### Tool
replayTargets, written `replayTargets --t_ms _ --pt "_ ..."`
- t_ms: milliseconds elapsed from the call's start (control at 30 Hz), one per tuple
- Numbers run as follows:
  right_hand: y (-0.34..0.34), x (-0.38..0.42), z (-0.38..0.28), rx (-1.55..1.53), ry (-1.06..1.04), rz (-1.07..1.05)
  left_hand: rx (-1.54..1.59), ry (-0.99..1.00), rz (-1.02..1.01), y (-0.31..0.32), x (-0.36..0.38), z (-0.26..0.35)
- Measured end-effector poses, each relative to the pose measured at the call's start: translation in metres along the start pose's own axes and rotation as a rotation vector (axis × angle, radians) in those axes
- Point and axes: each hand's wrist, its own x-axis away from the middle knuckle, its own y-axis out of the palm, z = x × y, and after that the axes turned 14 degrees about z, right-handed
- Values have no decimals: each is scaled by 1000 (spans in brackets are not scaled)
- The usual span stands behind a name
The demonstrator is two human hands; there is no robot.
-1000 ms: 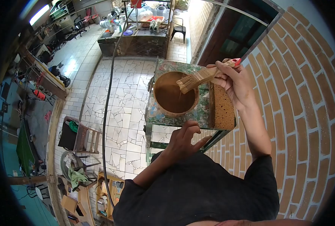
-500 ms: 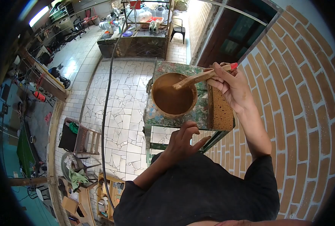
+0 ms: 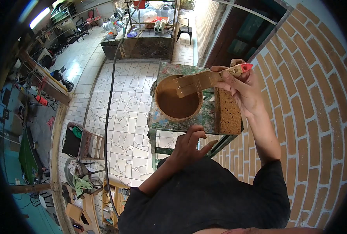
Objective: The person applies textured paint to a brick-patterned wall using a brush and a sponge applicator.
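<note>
A wide flat paintbrush [image 3: 198, 82], coated in brown with a red-tipped handle, is in my right hand [image 3: 241, 84]. My fingers and thumb pinch it near the handle. Its bristle end hangs over a round bucket [image 3: 180, 105] that holds brown liquid. The bucket stands on a paint-spotted green stool [image 3: 167, 124]. Under my right hand, on the stool's right side, lies a brown block with holes like a sponge [image 3: 228, 115]. My left hand [image 3: 191, 146] hovers in front of the stool's near edge, fingers bent but apart, holding nothing.
A brick-patterned wall [image 3: 298, 124] rises close on my right. A black cable [image 3: 110, 105] hangs down on the left. Beyond the stool is a cluttered counter [image 3: 142, 45]. A crate on a chair [image 3: 83, 140] and a wooden shelf [image 3: 115, 202] stand at the left.
My right hand has turned the paintbrush, so its broad face now shows instead of its narrow edge. The brush stays above the bucket. My left hand has hardly moved.
</note>
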Motion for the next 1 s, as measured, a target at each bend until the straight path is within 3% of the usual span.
replayTargets --t_ms 33,100,200,400,833,900,1000 --pt "0 1 1 0 0 0 -4 5 -3 0 0 0" --pt "0 3 1 213 -265 -97 -11 2 -6 -2 -1 1" --pt "10 17 -8 318 -406 -90 -16 5 -2 -1 -1 0" --pt "20 23 -14 497 -494 -55 -22 16 1 0 -1 0" --pt "18 22 -4 458 -479 -93 -23 -31 16 0 4 0" --pt "19 25 -6 550 -602 -115 -26 -16 22 0 1 -2" --pt "20 23 -4 473 -519 -66 -29 20 15 1 3 -3"
